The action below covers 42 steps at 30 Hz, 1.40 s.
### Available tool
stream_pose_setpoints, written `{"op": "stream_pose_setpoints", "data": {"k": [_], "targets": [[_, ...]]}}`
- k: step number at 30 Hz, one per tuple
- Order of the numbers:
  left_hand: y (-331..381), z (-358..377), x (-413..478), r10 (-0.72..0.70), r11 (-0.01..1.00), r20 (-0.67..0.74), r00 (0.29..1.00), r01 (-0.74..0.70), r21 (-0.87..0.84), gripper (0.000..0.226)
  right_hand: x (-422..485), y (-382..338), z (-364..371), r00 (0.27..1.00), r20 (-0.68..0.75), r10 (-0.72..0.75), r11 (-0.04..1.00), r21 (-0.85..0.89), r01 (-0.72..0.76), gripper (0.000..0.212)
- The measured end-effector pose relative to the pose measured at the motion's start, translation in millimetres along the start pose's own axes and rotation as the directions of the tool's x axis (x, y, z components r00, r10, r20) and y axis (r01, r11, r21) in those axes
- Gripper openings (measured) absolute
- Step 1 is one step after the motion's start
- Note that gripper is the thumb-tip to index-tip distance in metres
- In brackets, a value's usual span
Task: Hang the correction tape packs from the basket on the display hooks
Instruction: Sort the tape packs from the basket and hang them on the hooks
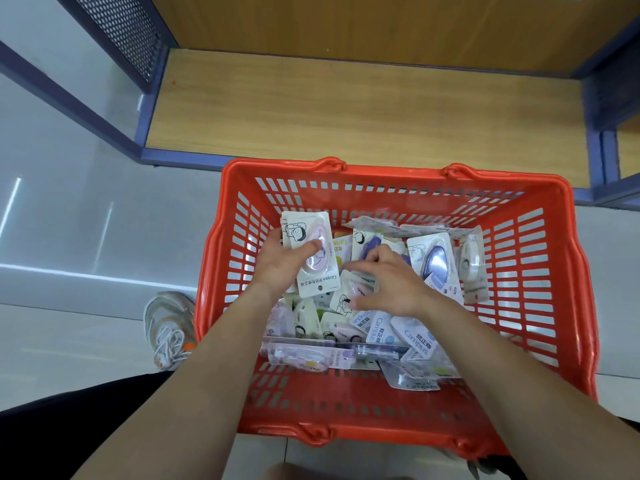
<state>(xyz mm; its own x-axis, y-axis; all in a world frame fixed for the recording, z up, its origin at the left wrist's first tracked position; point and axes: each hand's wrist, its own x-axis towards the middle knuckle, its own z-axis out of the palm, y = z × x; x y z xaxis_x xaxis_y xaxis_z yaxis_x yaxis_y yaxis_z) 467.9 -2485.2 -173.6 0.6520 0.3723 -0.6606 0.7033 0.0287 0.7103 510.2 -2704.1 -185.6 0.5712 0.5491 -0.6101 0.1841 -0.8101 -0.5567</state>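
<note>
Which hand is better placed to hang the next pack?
Left. The left hand grips a pink pack; the right hand is down among loose packs in the basket, with no clear grip.

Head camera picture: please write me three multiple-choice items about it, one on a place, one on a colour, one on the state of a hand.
1. Where does the basket stand? A. on the wooden shelf B. on the floor before the shelf C. on a table
2. What colour is the basket? A. red B. blue C. green
3. The left hand: A. lies flat and empty B. grips the basket rim C. holds a pack
Key: 1 B, tiles show around it; 2 A, walls and rim are red; 3 C, the thumb lies across the pack.
</note>
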Motion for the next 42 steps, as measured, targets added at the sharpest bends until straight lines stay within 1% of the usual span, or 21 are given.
{"op": "stream_pose_setpoints", "data": {"k": [1, 2, 4, 5, 8, 10, 13, 15, 18, 20, 21, 24, 26, 28, 31, 33, 34, 36, 38, 40, 42], "targets": [[0, 0, 0, -0.003, 1.000, -0.006, 1.000, 0.003, 0.005, 0.043, 0, -1, 2, 1.000, -0.020, -0.003, 1.000, -0.021, 0.002, 0.066], [0, 0, 0, -0.002, 1.000, -0.005, 1.000, 0.002, 0.009, 0.043, 1, -2, 4, 0.999, -0.046, -0.001, 1.000, -0.002, 0.001, 0.057], [1, -1, -2, 0.004, 1.000, 0.002, 1.000, -0.004, 0.012, 0.042, 2, -2, 5, 0.995, -0.100, 0.007, 0.996, 0.085, 0.002, 0.041], [3, -2, -4, 0.011, 1.000, 0.007, 1.000, -0.011, 0.018, 0.042, 1, -1, 3, 0.994, -0.113, 0.016, 0.987, 0.158, 0.002, 0.037], [8, -4, -12, 0.037, 0.999, 0.038, 0.999, -0.038, 0.028, 0.043, -8, 3, -14, 0.992, -0.106, 0.071, 0.893, 0.449, -0.017, 0.032], [16, -6, -19, 0.048, 0.999, 0.051, 0.998, -0.049, 0.019, 0.042, -16, 5, -29, 0.984, -0.149, 0.093, 0.833, 0.553, 0.005, 0.032], [30, -10, -34, 0.069, 0.996, 0.068, 0.995, -0.072, 0.043, 0.039, -32, -3, -59, 0.950, -0.281, 0.137, 0.760, 0.645, 0.080, 0.031], [39, -15, -46, 0.078, 0.994, 0.086, 0.993, -0.084, 0.065, 0.040, -46, -13, -81, 0.936, -0.320, 0.150, 0.739, 0.665, 0.108, 0.032], [60, -25, -71, 0.095, 0.990, 0.143, 0.985, -0.108, 0.086, 0.045, -72, -33, -109, 0.941, -0.312, 0.134, 0.725, 0.678, 0.122, 0.031], [82, -31, -93, 0.133, 0.986, 0.171, 0.976, -0.147, 0.075, 0.053, -91, -52, -124, 0.940, -0.323, 0.108, 0.710, 0.687, 0.154, 0.028], [95, -34, -106, 0.162, 0.981, 0.183, 0.970, -0.178, 0.076, 0.057, -101, -63, -132, 0.942, -0.322, 0.092, 0.701, 0.693, 0.168, 0.025], [131, -41, -150, 0.255, 0.961, 0.222, 0.941, -0.272, 0.052, 0.051, -136, -98, -152, 0.944, -0.328, 0.046, 0.667, 0.713, 0.215, 0.022], [153, -46, -184, 0.308, 0.944, 0.222, 0.925, -0.327, 0.050, 0.054, -160, -121, -164, 0.926, -0.378, 0.014, 0.673, 0.688, 0.271, 0.024], [169, -50, -214, 0.371, 0.922, 0.220, 0.902, -0.386, 0.029, 0.052, -185, -141, -170, 0.901, -0.433, -0.012, 0.668, 0.667, 0.329, 0.025], [184, -52, -252, 0.428, 0.902, 0.188, 0.884, -0.430, -0.033, 0.039, -217, -160, -172, 0.832, -0.554, 0.023, 0.625, 0.658, 0.421, 0.029], [188, -49, -271, 0.453, 0.891, 0.176, 0.874, -0.452, -0.051, 0.044, -239, -170, -168, 0.788, -0.612, 0.066, 0.588, 0.662, 0.465, 0.034], [189, -45, -276, 0.456, 0.890, 0.149, 0.877, -0.451, -0.066, 0.048, -248, -174, -164, 0.782, -0.620, 0.062, 0.578, 0.661, 0.478, 0.034], [190, -39, -286, 0.450, 0.890, 0.077, 0.890, -0.440, -0.121, 0.050, -263, -178, -150, 0.812, -0.584, 0.015, 0.573, 0.670, 0.471, 0.032], [189, -31, -295, 0.436, 0.889, 0.033, 0.899, -0.425, -0.172, 0.052, -272, -181, -135, 0.854, -0.520, -0.019, 0.549, 0.709, 0.444, 0.036], [187, -25, -302, 0.425, 0.889, 0.002, 0.905, -0.417, -0.189, 0.055, -277, -184, -130, 0.862, -0.507, -0.008, 0.519, 0.734, 0.437, 0.034], [183, -22, -308, 0.409, 0.887, -0.021, 0.912, -0.403, -0.227, 0.049, -283, -187, -132, 0.859, -0.512, 0.002, 0.518, 0.735, 0.437, 0.030]]}}
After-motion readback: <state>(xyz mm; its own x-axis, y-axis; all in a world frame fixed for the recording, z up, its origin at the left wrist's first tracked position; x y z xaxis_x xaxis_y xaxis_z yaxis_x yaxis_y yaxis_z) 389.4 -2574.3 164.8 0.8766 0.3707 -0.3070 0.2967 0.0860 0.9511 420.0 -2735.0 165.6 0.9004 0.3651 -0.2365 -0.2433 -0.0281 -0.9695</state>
